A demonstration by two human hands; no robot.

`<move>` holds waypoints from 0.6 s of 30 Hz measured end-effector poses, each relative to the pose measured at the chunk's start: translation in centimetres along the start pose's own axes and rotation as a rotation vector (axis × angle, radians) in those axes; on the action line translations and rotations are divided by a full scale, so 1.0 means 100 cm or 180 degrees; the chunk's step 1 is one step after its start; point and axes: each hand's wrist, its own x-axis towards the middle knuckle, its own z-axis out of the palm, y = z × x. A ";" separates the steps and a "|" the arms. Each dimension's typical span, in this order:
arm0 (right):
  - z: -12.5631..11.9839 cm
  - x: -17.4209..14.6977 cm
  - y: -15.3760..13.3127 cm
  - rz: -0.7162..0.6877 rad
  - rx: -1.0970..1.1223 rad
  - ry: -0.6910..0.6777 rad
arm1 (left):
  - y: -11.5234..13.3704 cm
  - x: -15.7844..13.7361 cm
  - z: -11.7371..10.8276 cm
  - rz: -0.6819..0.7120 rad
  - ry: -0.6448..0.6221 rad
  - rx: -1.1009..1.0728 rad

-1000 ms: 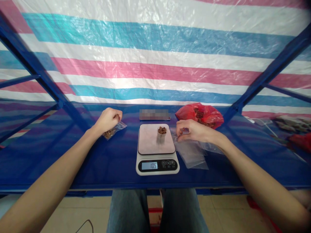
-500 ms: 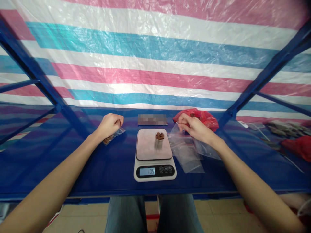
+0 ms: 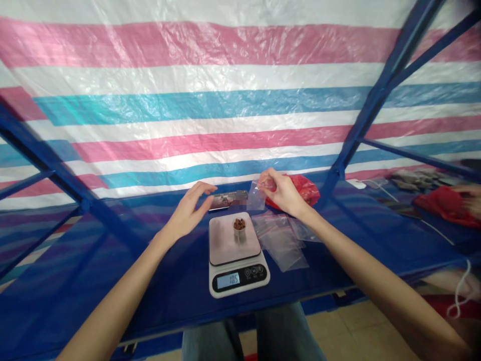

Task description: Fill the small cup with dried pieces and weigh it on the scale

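Note:
A white kitchen scale [image 3: 216, 258] sits in front of me, its display reading 10.5. On its plate stands a small metal cup [image 3: 239, 233] heaped with brown chunks [image 3: 239, 223]. My left hand [image 3: 192, 208] hovers at the scale's far left corner with thumb and fingers apart, holding nothing. Between the fingertips of my right hand [image 3: 276, 189] is pinched a small clear zip bag [image 3: 256, 199], beyond the scale's far right corner. More flat clear bags [image 3: 287, 245] lie right of the scale. Behind my right hand is a red plastic bag [image 3: 306, 188], partly covered.
A phone [image 3: 227, 199] lies behind the scale. Blue metal posts [image 3: 370, 108] frame the table [image 3: 169, 296], with a striped plastic sheet behind. At the far right, another person's hand [image 3: 469, 195] rests by a red bag [image 3: 438, 205], near a white cord [image 3: 460, 291].
My left hand has left the filled small bag, opened and moved right towards the phone. My right hand has lifted a clear bag off the pile. The view has turned slightly.

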 end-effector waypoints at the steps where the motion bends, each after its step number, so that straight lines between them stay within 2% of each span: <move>1: 0.002 0.007 -0.009 -0.0133 -0.0017 0.0063 | 0.006 0.008 0.002 0.0027 -0.0135 -0.0038; 4: 0.012 0.024 -0.039 -0.0582 -0.0015 0.0219 | 0.019 0.028 0.011 0.0076 -0.0391 -0.0120; 9: 0.035 0.028 -0.073 -0.1146 -0.0207 -0.0079 | 0.028 0.045 0.018 0.0217 -0.0263 -0.0065; 14: 0.046 0.012 -0.083 -0.1545 -0.0810 -0.0689 | 0.034 0.038 0.007 0.0361 -0.0436 0.0837; 18: 0.052 0.005 -0.089 -0.1669 -0.1448 -0.1152 | 0.043 0.029 0.004 0.0477 -0.0567 0.1498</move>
